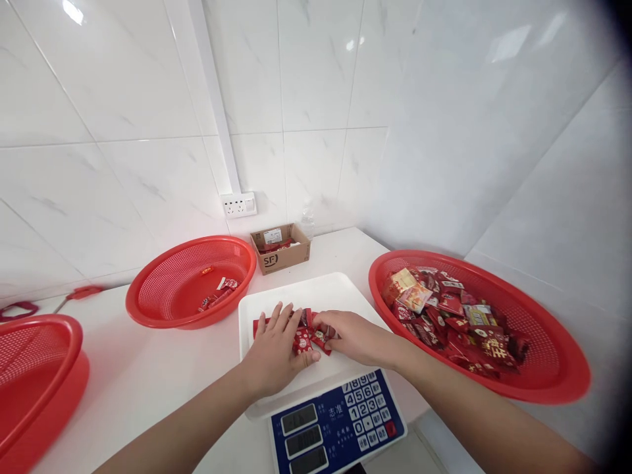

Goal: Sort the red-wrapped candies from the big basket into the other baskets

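Observation:
Several small red snack packets (302, 341) lie together on the white pan (340, 289) of a digital scale. My left hand (279, 349) rests over the left part of them, its fingers spread and covering some packets. From the right, my right hand (345, 336) has its fingers curled onto a red packet (322, 338) at the pile's right edge, thumb and fingertips close together around it. Below the pan sits the scale's blue panel (340, 421) with number keys and three small displays, whose digits I cannot read.
A red basket (557, 342) full of mixed packets stands at right. Another red basket (148, 289) with a few packets is at left, and a third (74, 336) at the near left edge. Behind the scale is a cardboard box (281, 259) holding red packets, below a wall socket (239, 205).

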`<state>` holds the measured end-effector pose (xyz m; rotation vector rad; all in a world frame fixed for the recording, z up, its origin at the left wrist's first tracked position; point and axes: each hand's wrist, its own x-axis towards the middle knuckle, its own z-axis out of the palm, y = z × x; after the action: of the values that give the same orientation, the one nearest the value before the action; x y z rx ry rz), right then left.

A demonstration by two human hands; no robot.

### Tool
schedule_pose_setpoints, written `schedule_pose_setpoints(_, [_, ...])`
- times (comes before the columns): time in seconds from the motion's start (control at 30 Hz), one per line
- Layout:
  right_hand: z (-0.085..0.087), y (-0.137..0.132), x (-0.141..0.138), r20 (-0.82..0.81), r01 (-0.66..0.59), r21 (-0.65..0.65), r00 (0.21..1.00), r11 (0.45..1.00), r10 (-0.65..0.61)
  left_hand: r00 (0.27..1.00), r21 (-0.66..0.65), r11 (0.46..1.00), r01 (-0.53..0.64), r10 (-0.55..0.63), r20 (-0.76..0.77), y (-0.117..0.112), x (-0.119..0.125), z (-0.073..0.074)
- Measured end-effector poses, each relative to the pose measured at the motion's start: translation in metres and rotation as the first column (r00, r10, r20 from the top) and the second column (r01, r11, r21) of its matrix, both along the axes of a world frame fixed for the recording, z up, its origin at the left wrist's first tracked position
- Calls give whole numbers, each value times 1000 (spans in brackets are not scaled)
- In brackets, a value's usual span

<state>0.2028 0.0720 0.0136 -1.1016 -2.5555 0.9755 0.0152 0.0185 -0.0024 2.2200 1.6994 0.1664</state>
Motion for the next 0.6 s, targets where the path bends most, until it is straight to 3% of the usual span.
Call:
schedule_pose_setpoints(0.37, [-3, 3, 1, 47, 24, 132, 998, 991, -31, 994, -107, 989, 102, -96, 58, 3, -12, 8])
schedule_pose_setpoints(0.6, [-6, 4, 0, 32, 0, 162, 999, 987, -5, 994, -13, 996, 90, -89, 56, -1, -8, 1])
